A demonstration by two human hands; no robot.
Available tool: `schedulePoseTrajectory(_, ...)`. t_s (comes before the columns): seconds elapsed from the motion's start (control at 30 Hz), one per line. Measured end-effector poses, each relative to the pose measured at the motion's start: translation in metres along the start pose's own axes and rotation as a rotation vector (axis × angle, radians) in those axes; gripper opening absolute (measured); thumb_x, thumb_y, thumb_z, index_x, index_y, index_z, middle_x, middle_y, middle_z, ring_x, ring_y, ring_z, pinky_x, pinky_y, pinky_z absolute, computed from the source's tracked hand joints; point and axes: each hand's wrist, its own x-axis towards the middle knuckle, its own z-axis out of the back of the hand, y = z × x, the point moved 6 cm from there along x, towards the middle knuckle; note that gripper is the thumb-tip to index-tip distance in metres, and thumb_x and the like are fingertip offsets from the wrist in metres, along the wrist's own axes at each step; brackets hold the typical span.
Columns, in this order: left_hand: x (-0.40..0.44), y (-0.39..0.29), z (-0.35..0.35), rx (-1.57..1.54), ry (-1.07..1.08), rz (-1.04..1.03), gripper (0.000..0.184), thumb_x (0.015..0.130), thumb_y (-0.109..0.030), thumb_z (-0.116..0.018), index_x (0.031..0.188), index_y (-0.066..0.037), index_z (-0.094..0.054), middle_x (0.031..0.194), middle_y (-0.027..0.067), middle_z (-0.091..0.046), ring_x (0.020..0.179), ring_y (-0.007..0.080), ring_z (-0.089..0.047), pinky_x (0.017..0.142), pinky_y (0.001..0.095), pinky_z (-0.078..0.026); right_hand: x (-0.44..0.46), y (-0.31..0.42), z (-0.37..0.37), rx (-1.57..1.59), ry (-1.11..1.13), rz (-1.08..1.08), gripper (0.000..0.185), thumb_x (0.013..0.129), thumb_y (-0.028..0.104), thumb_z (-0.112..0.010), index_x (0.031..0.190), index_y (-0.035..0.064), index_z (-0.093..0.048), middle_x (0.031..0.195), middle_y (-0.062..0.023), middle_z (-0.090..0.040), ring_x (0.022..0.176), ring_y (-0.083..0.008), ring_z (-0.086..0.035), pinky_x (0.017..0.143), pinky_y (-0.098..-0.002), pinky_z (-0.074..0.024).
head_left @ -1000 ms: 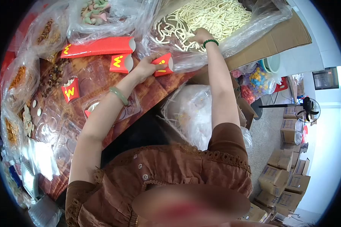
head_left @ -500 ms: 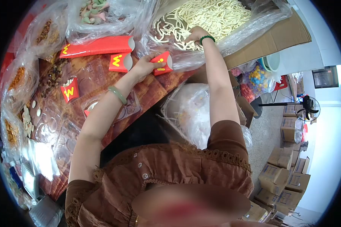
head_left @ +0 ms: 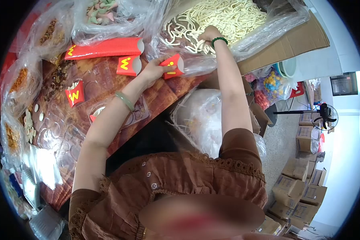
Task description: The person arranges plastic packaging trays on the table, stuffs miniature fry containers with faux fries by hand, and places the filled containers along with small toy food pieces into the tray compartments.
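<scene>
My left hand (head_left: 153, 73), with a pale green bangle at its wrist, grips a small red carton (head_left: 173, 67) marked with a yellow letter. A second red carton (head_left: 129, 65) and a long row of nested red cartons (head_left: 104, 49) lie to the left of it. My right hand (head_left: 210, 34) reaches into the plastic-lined box and touches pale fry-shaped sticks (head_left: 228, 18). Its fingers are bent downward among the sticks, and what they pinch is too small to make out. A filled red carton (head_left: 75, 93) rests farther left on the table (head_left: 164, 93).
Clear bags with orange-brown pieces (head_left: 19, 80) line the left side. A bag of pastel pieces (head_left: 102, 12) lies at the top. The box's cardboard flap (head_left: 288, 42) juts out to the right. Below it are plastic bags (head_left: 200, 116), a fan (head_left: 324, 117) and stacked cardboard boxes (head_left: 288, 188).
My right hand has shifted slightly left and up among the pale sticks. My left hand keeps hold of the red carton in nearly the same place.
</scene>
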Motion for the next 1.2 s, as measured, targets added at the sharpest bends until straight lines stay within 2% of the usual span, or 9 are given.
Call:
schedulePoseTrajectory(0.23, 0.000, -0.024, -0.011, -0.044, -0.133, 0.014, 0.044, 0.080, -0.014, -0.071, 0.117, 0.000, -0.052, 0.104, 0.0090, -0.061, 0.088, 0.0163, -0.061, 0.075, 0.0281, -0.051, -0.021, 0.010, 0.032, -0.047, -0.081, 0.109, 0.029, 0.065, 0.019, -0.072, 0.076, -0.0055, -0.060, 0.065, -0.0130, -0.062, 0.046, -0.0169, -0.057, 0.040, -0.0307, -0.0450)
schedulePoseTrajectory(0.4, 0.032, -0.048, -0.020, -0.128, -0.267, -0.101, 0.044, 0.078, -0.015, -0.074, 0.114, -0.001, -0.053, 0.098, 0.0095, -0.063, 0.081, 0.0169, -0.063, 0.061, 0.0283, -0.052, -0.073, 0.072, 0.055, -0.271, -0.394, 0.499, 0.042, 0.065, 0.028, -0.073, 0.092, -0.0028, -0.063, 0.085, -0.0216, -0.064, 0.082, -0.0348, -0.062, 0.075, -0.0395, -0.0494)
schedulePoseTrajectory(0.43, 0.041, -0.052, -0.021, -0.194, -0.295, -0.161, 0.045, 0.077, -0.014, -0.074, 0.114, 0.000, -0.052, 0.097, 0.0103, -0.063, 0.079, 0.0180, -0.063, 0.059, 0.0293, -0.053, -0.088, 0.084, 0.055, -0.247, -0.454, 0.571, 0.031, 0.067, 0.022, -0.068, 0.087, -0.0004, -0.065, 0.091, -0.0213, -0.064, 0.090, -0.0349, -0.061, 0.080, -0.0414, -0.0490)
schedulePoseTrajectory(0.67, 0.050, -0.059, -0.018, -0.181, -0.421, -0.184, 0.047, 0.077, -0.009, -0.073, 0.116, 0.002, -0.049, 0.099, 0.0126, -0.062, 0.083, 0.0202, -0.064, 0.056, 0.0314, -0.056, -0.097, 0.110, 0.036, -0.235, -0.103, 0.771, 0.036, 0.073, 0.020, -0.068, 0.102, -0.0005, -0.062, 0.091, -0.0194, -0.064, 0.088, -0.0315, -0.061, 0.078, -0.0377, -0.0480)
schedulePoseTrajectory(0.73, 0.054, -0.052, -0.016, -0.195, -0.380, -0.189, 0.047, 0.079, -0.005, -0.070, 0.119, 0.002, -0.047, 0.103, 0.0126, -0.061, 0.086, 0.0206, -0.064, 0.058, 0.0307, -0.056, -0.096, 0.111, 0.029, -0.120, 0.067, 0.859, 0.035, 0.073, 0.014, -0.068, 0.104, 0.0013, -0.061, 0.089, -0.0163, -0.065, 0.082, -0.0240, -0.061, 0.075, -0.0332, -0.0479)
schedulePoseTrajectory(0.87, 0.058, -0.039, -0.015, -0.212, -0.268, -0.238, 0.045, 0.080, -0.003, -0.067, 0.120, 0.000, -0.046, 0.106, 0.0120, -0.059, 0.085, 0.0207, -0.064, 0.062, 0.0298, -0.055, -0.095, 0.109, 0.029, 0.001, 0.099, 0.864, 0.034, 0.072, 0.009, -0.068, 0.104, 0.0037, -0.062, 0.088, -0.0120, -0.065, 0.078, -0.0189, -0.060, 0.073, -0.0299, -0.0475)
schedulePoseTrajectory(0.97, 0.057, -0.036, -0.018, -0.209, -0.165, -0.244, 0.041, 0.082, -0.001, -0.064, 0.119, -0.002, -0.047, 0.106, 0.0113, -0.059, 0.086, 0.0211, -0.063, 0.066, 0.0293, -0.055, -0.103, 0.111, 0.032, -0.156, 0.036, 0.762, 0.033, 0.072, 0.009, -0.068, 0.104, 0.0024, -0.061, 0.089, -0.0091, -0.066, 0.077, -0.0164, -0.060, 0.071, -0.0295, -0.0478)
schedulePoseTrajectory(1.03, 0.056, -0.038, -0.019, -0.209, -0.169, -0.235, 0.039, 0.082, -0.002, -0.064, 0.118, -0.002, -0.048, 0.106, 0.0111, -0.060, 0.088, 0.0212, -0.063, 0.066, 0.0296, -0.055, -0.106, 0.118, 0.030, -0.272, -0.130, 0.917, 0.029, 0.074, 0.010, -0.067, 0.101, 0.0017, -0.062, 0.084, -0.0077, -0.066, 0.074, -0.0135, -0.060, 0.069, -0.0281, -0.0478)
schedulePoseTrajectory(1.2, 0.043, -0.051, -0.011, -0.206, -0.150, -0.229, 0.039, 0.083, -0.002, -0.063, 0.119, -0.002, -0.047, 0.108, 0.0115, -0.059, 0.092, 0.0219, -0.062, 0.072, 0.0321, -0.055, -0.109, 0.117, 0.037, 0.050, 0.026, 0.840, 0.023, 0.074, 0.014, -0.067, 0.093, 0.0032, -0.065, 0.080, -0.0154, -0.064, 0.076, -0.0249, -0.063, 0.069, -0.0329, -0.0490)
